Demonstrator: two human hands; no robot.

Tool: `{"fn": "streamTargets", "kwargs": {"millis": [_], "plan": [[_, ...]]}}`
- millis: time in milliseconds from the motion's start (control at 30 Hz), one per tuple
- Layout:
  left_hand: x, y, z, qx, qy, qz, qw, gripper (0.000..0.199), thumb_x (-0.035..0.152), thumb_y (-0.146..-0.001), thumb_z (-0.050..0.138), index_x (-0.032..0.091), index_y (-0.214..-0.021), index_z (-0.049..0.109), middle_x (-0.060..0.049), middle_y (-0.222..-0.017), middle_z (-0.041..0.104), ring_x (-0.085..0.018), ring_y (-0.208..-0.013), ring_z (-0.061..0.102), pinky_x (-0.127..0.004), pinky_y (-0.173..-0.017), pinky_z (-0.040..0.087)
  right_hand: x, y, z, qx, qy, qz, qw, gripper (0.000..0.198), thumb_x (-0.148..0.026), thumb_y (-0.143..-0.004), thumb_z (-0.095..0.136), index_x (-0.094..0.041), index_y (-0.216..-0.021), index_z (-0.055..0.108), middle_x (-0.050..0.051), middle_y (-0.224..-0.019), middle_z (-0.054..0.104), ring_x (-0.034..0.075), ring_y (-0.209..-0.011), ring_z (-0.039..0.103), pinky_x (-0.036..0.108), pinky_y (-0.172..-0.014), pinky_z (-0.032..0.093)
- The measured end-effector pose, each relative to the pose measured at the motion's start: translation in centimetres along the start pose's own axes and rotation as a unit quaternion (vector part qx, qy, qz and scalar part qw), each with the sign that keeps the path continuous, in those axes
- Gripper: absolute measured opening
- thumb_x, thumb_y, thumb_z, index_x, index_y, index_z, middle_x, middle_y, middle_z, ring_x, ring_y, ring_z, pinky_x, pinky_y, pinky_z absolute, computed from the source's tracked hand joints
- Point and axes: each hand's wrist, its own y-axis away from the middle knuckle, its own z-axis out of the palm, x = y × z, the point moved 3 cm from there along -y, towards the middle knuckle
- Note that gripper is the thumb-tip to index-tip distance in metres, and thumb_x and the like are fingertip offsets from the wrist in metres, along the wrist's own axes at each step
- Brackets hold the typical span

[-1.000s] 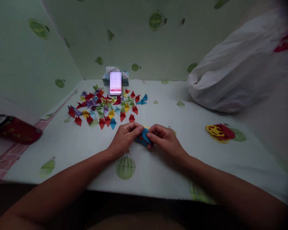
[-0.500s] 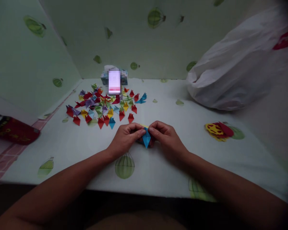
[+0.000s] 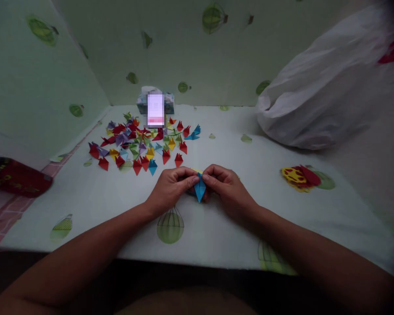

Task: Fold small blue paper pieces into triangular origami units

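Blue folded paper (image 3: 200,190) pinched by left hand (image 3: 169,185), right hand (image 3: 228,187), both curled.

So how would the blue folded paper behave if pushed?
Probably light: the blue folded paper is small, pinched by the left hand and right hand. Its crisp edges suggest some stiffness, but its narrow lower tip would likely bend.

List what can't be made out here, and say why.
All in the head view:
Blue folded paper: its upper sides, hidden by the left grip and right grip.
Bright screen: its content, blurred into blocks.
Tissue box: its middle, hidden behind the screen.
Coloured paper pieces: their exact number, since they overlap.
Red can: its far left end, cut off by the picture's edge.
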Motion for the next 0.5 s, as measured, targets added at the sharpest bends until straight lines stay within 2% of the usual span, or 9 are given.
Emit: {"fn": "streamTargets", "kwargs": {"millis": [500], "plan": [[-0.02, -0.03, 0.01, -0.005, -0.005, 0.01, 1.0, 0.013, 0.028, -0.081, 0.072, 0.016, -0.081, 0.075, -0.002, -0.075, 0.071, -0.012, -0.069, 0.062, -0.024, -0.068, 0.05, 0.08, -0.1, 0.06, 0.006, 0.015, 0.004, 1.0, 0.031, -0.043, -0.085, 0.075, -0.019, -0.078, 0.057, -0.003, -0.059, 0.064, 0.01, -0.05, 0.057, 0.023, -0.051, 0.047]]}}
